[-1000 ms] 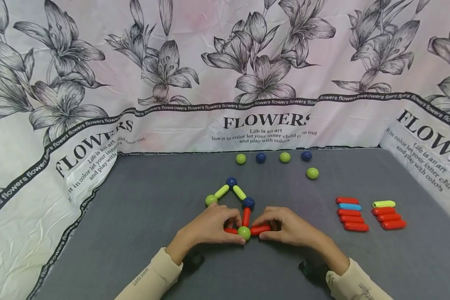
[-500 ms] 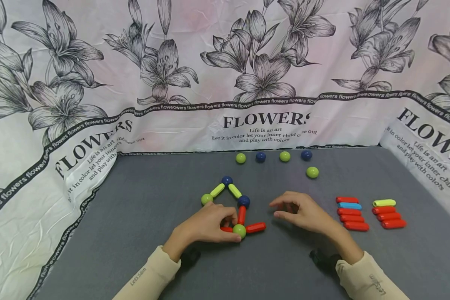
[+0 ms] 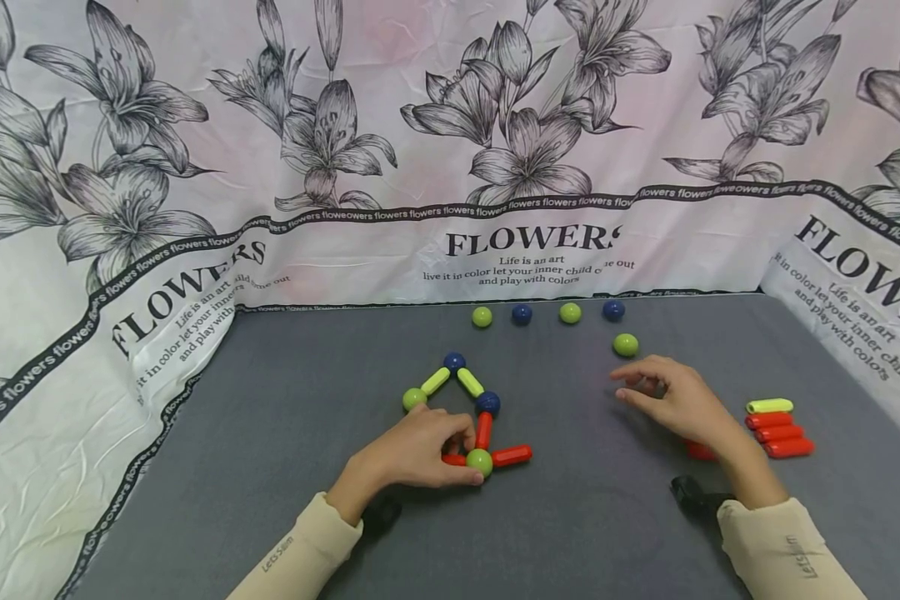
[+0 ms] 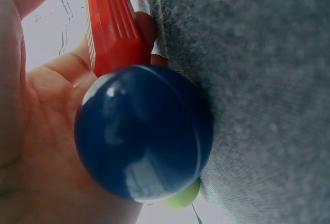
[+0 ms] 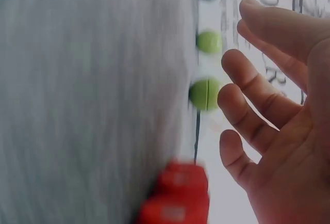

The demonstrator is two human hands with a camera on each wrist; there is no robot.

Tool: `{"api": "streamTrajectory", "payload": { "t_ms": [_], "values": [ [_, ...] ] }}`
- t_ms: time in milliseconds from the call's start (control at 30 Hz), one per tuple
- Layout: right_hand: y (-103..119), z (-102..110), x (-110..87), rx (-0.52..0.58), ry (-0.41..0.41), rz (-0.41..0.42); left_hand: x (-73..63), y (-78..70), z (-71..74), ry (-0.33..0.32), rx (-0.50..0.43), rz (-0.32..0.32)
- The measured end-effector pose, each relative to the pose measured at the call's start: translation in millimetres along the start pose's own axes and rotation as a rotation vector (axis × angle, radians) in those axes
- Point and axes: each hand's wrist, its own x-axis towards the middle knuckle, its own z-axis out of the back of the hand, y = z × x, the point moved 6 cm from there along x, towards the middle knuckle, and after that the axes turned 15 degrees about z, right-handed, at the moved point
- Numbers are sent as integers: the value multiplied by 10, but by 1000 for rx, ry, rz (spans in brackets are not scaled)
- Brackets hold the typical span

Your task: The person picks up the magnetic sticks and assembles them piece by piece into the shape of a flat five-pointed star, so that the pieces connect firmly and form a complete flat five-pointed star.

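My left hand [image 3: 420, 450] holds a red rod [image 4: 116, 30] at the near end of a ball-and-rod toy frame, its thumb touching a green ball [image 3: 479, 462]. A blue ball [image 4: 144, 133] at that rod's other end lies by the palm, hidden in the head view. From the green ball, one red rod [image 3: 512, 456] points right and another red rod [image 3: 483, 432] runs to a blue ball [image 3: 487, 403]. Yellow-green rods [image 3: 436, 381] meet at the far blue ball [image 3: 454, 362]. My right hand [image 3: 667, 396] holds nothing, fingers loosely bent, near a loose green ball [image 3: 626, 345].
Green and blue balls [image 3: 522, 314] line the grey table's [image 3: 300, 367] back edge, before a flowered cloth [image 3: 390, 258]. At right lie a stack of red rods [image 3: 780, 433] and a yellow-green rod [image 3: 769, 406]. More red rods [image 3: 700, 450] are mostly hidden behind my right arm.
My right hand has let go of the right-pointing red rod and moved right and away from me. The frame shifted slightly left at first; my left hand still holds it.
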Motion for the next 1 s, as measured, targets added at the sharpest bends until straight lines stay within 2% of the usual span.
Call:
{"api": "streamTrajectory", "payload": {
  "t_ms": [267, 700, 1000],
  "values": [
    [-270, 261, -197, -80, 70, -108, 3, 5, -12, -1, 6, 11],
    [-589, 457, -455, -70, 259, -317, 10, 12, -16, -15, 23, -1],
    [-621, 431, -481, -70, 286, -325, 14, 10, -22, -18, 36, 2]
  ]
}}
